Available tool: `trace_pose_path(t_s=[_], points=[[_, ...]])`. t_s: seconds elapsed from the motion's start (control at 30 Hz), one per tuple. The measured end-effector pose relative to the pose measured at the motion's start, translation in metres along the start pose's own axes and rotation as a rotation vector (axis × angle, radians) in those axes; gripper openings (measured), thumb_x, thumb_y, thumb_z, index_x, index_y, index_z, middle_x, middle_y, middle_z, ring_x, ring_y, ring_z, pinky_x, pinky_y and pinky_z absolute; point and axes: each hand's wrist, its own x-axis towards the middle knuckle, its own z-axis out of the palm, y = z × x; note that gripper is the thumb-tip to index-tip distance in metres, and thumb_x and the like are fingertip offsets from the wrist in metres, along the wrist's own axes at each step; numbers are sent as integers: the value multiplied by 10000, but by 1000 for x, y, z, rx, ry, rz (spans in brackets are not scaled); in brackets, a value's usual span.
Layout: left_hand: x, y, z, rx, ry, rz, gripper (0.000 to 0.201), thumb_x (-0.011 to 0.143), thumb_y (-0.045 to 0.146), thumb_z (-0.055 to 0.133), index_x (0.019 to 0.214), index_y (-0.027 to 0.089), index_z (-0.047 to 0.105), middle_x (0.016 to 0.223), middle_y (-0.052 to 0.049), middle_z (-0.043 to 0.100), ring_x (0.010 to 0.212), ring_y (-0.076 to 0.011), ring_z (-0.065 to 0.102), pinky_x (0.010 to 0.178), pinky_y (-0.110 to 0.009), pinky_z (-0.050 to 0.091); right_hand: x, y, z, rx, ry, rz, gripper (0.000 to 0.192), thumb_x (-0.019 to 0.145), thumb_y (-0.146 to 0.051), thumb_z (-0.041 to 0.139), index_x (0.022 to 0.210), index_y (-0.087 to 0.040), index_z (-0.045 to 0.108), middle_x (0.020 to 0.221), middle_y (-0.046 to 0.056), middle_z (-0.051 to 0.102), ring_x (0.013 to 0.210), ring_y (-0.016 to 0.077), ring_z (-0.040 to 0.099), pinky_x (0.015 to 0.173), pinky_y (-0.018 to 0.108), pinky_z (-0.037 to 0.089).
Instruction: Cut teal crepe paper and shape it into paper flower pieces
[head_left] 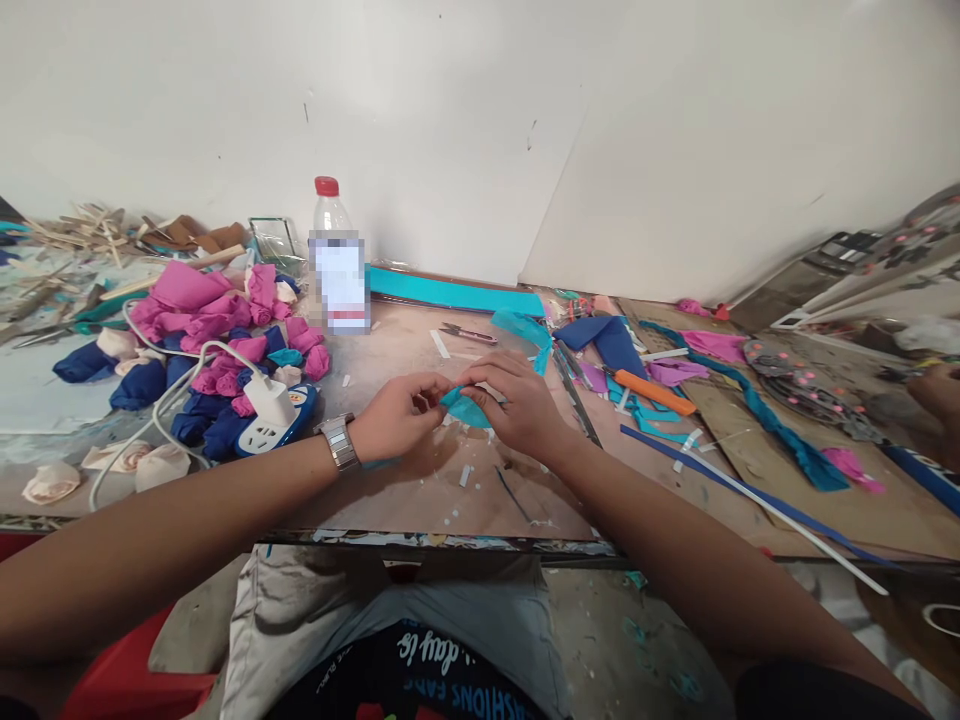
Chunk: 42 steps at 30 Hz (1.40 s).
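My left hand and my right hand meet over the middle of the brown work table. Both pinch a small piece of teal fabric between their fingertips. A metal watch sits on my left wrist. Behind my right hand lies another crumpled teal fabric piece, and small thread snips rest on the table beyond my hands.
A heap of pink and blue fabric rolls covers the left, with a power strip and white cable. A red-capped bottle stands at the back. An orange cutter, teal strips and scraps lie right. Another person's hand shows far right.
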Motion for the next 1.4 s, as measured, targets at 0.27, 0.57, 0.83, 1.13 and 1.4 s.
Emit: trace_pose_path(t_s=[0.27, 0.57, 0.83, 1.13, 1.4], points=[[2, 1, -2, -138, -6, -57, 256, 909, 381, 587, 905, 144, 685, 805, -22, 653, 720, -144, 520, 694, -286, 429, 0, 2, 0, 14, -21, -15, 138, 1011, -304, 582, 980, -234, 696, 960, 48, 735, 938, 220, 649, 892, 385, 434], [2, -5, 1, -165, -3, -48, 164, 878, 324, 601, 884, 160, 609, 818, -7, 605, 737, -137, 527, 704, -271, 430, 1, 0, -1, 14, -25, -5, 129, 1011, -285, 581, 975, -223, 689, 967, 52, 735, 933, 219, 643, 880, 381, 426], [0, -3, 2, -140, 36, 17, 194, 882, 310, 648, 1017, 172, 622, 946, -27, 624, 839, -150, 573, 758, -276, 482, 0, 4, 0, 14, -23, -33, 119, 994, -278, 619, 1016, -232, 727, 976, 45, 747, 933, 214, 657, 879, 385, 444], [1, -5, -1, -48, 74, 13, 300, 902, 443, 685, 931, 148, 729, 850, -39, 706, 737, -144, 560, 716, -283, 453, -1, 6, 2, 17, -8, -79, 145, 992, -286, 629, 1007, -244, 767, 951, 48, 755, 899, 204, 657, 845, 373, 470], [2, -2, -2, -137, 95, 9, 329, 916, 463, 669, 897, 141, 733, 863, -43, 715, 754, -143, 576, 725, -272, 446, -3, 4, 0, 79, -52, 43, 268, 963, -357, 660, 1183, -205, 681, 948, 56, 766, 935, 229, 697, 900, 384, 486]])
